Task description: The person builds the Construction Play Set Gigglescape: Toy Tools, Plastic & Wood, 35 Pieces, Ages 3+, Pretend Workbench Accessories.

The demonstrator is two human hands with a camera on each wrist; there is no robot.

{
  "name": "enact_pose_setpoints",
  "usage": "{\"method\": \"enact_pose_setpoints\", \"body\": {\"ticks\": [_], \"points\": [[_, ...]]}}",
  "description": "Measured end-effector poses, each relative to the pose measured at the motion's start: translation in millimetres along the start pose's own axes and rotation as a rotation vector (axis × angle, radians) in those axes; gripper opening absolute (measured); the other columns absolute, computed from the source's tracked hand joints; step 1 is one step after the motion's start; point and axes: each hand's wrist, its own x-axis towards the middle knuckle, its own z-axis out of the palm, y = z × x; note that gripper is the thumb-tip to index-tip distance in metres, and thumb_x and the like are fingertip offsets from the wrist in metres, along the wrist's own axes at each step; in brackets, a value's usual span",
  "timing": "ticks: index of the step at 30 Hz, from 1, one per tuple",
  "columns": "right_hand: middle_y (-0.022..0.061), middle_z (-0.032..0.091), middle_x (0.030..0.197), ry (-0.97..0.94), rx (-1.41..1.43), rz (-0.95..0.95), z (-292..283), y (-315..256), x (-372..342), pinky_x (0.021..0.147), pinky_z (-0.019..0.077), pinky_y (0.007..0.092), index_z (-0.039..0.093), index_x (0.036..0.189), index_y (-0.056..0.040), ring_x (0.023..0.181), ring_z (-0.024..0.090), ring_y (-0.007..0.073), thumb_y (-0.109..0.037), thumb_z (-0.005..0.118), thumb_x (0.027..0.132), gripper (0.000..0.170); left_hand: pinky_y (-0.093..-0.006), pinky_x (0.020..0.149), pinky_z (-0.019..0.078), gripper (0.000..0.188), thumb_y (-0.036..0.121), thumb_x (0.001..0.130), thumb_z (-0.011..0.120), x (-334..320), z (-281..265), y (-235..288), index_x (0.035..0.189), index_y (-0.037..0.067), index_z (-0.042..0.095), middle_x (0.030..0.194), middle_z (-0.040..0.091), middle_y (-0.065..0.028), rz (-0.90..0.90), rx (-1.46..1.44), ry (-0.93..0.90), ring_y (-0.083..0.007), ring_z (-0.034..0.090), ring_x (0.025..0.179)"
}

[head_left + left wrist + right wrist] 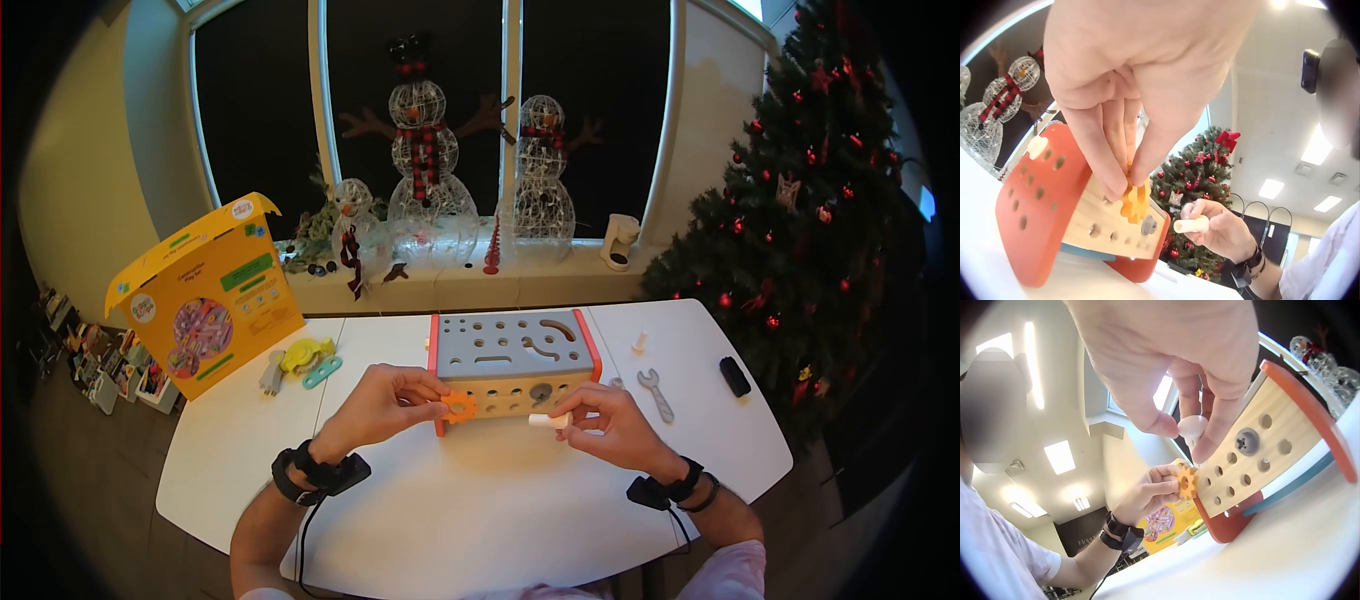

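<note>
- The orange gear (460, 408) is at the front left corner of the toy workbench (510, 345), beside its left red end; whether it touches is hard to tell.
- The left hand (388, 403) pinches the gear by its rim, thumb and fingers closed together on it.
- The white peg (546, 421) lies to the gear's right; the right hand (615, 430) pinches it at the headed end, fingers drawn in around it.
- The relation that seems to matter is the peg's long axis against the gear's hole: from head height the shaft lies nearly level, its free end pointing left toward the gear, with a clear gap between.
- The right wrist view shows the gear's central hole, the star-shaped recess of the grey screw (1247, 442) and the peg's rounded head.
- The left wrist view shows the peg's free end and the holes in the left red end.
- Only the head view shows the grey wrench (655, 395) on the tabletop (440, 520), beyond the right hand.
</note>
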Motion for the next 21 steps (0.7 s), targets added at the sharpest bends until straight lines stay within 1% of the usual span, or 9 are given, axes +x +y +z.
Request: {"method": "enact_pose_setpoints", "body": {"ticks": [3, 6, 9, 10, 12, 13, 15, 17, 21], "points": [[0.0073, 0.068, 0.121, -0.03, 0.06, -0.036, 9, -10, 3, 0.101, 0.0681, 0.0304, 0.077, 0.12, 0.0036, 0.105, 0.073, 0.0124, 0.002, 0.079, 0.097, 0.024, -0.0292, 0.086, 0.0652, 0.016, 0.001, 0.103, 0.081, 8, 18, 5, 0.118, -0.006, 0.078, 0.103, 0.086, -0.0126, 0.038, 0.02, 0.019, -0.0158, 0.083, 0.088], [0.0085, 0.068, 0.122, -0.057, 0.03, -0.081, 19, -15, 8, 0.102, 0.0685, 0.0307, 0.076, 0.121, 0.0034, 0.107, 0.076, 0.0151, 0.001, 0.079, 0.098, 0.023, -0.0285, 0.075, 0.0661, 0.015, -0.002, 0.103, 0.079, 12, 31, 8, 0.116, -0.009, 0.076, 0.1, 0.085, -0.0146, 0.053, 0.042, 0.066, -0.0166, 0.082, 0.076], [0.0095, 0.068, 0.121, -0.095, -0.017, -0.139, 28, -8, 15, 0.1, 0.0692, 0.0311, 0.074, 0.121, 0.0032, 0.107, 0.079, 0.018, 0.0, 0.08, 0.099, 0.023, -0.0278, 0.07, 0.0658, 0.015, -0.002, 0.103, 0.079, 15, 38, 3, 0.116, -0.009, 0.076, 0.099, 0.085, -0.0147, 0.067, 0.076, 0.087, -0.0159, 0.081, 0.075], [0.0102, 0.068, 0.12, -0.113, -0.011, -0.142, 30, -5, 18, 0.099, 0.0694, 0.0312, 0.074, 0.121, 0.0029, 0.107, 0.08, 0.0189, -0.002, 0.081, 0.1, 0.023, -0.0278, 0.07, 0.0658, 0.015, -0.002, 0.103, 0.079, 16, 40, 1, 0.116, -0.009, 0.076, 0.099, 0.085, -0.0147, 0.066, 0.079, 0.085, -0.0159, 0.081, 0.075], [0.0108, 0.068, 0.119, -0.13, -0.004, -0.147, 36, -1, 23, 0.098, 0.0696, 0.0314, 0.074, 0.121, 0.0026, 0.106, 0.081, 0.0199, -0.003, 0.081, 0.1, 0.023, -0.0297, 0.081, 0.0684, 0.019, 0.003, 0.101, 0.081, 16, 44, -1, 0.118, -0.004, 0.079, 0.097, 0.086, -0.0147, 0.089, 0.107, 0.13, -0.0179, 0.084, 0.084], [0.0109, 0.068, 0.118, -0.13, -0.03, -0.165, 38, 0, 26, 0.097, 0.07, 0.0318, 0.074, 0.12, 0.0027, 0.106, 0.081, 0.0201, -0.004, 0.081, 0.101, 0.022, -0.0297, 0.081, 0.0684, 0.019, 0.003, 0.101, 0.081, 17, 45, 1, 0.118, -0.004, 0.079, 0.097, 0.086, -0.0147, 0.089, 0.108, 0.13, -0.0179, 0.084, 0.084], [0.011, 0.068, 0.117, -0.131, -0.057, -0.184, 42, 0, 30, 0.096, 0.0703, 0.0321, 0.074, 0.119, 0.0027, 0.106, 0.081, 0.0204, -0.005, 0.081, 0.101, 0.021, -0.0308, 0.085, 0.0688, 0.019, 0.004, 0.1, 0.082, 16, 47, 6, 0.118, -0.003, 0.08, 0.098, 0.086, -0.0149, 0.08, 0.075, 0.131, -0.0196, 0.085, 0.09], [0.01, 0.069, 0.116, -0.09, -0.057, -0.155, 45, -1, 34, 0.098, 0.0716, 0.0338, 0.075, 0.115, 0.0047, 0.107, 0.08, 0.0202, -0.002, 0.083, 0.1, 0.019, -0.0309, 0.085, 0.0688, 0.019, 0.004, 0.1, 0.082, 16, 49, 8, 0.118, -0.002, 0.08, 0.098, 0.086, -0.0147, 0.076, 0.09, 0.142, -0.0201, 0.086, 0.09], [0.0102, 0.069, 0.115, -0.082, -0.083, -0.176, 50, 5, 41, 0.097, 0.0717, 0.0336, 0.075, 0.113, 0.0046, 0.104, 0.081, 0.0213, -0.003, 0.084, 0.1, 0.018, -0.0319, 0.084, 0.0691, 0.018, 0.004, 0.1, 0.082, 17, 50, 12, 0.117, -0.002, 0.081, 0.099, 0.086, -0.0137, 0.08, 0.129, 0.16, -0.0213, 0.086, 0.09]]}}
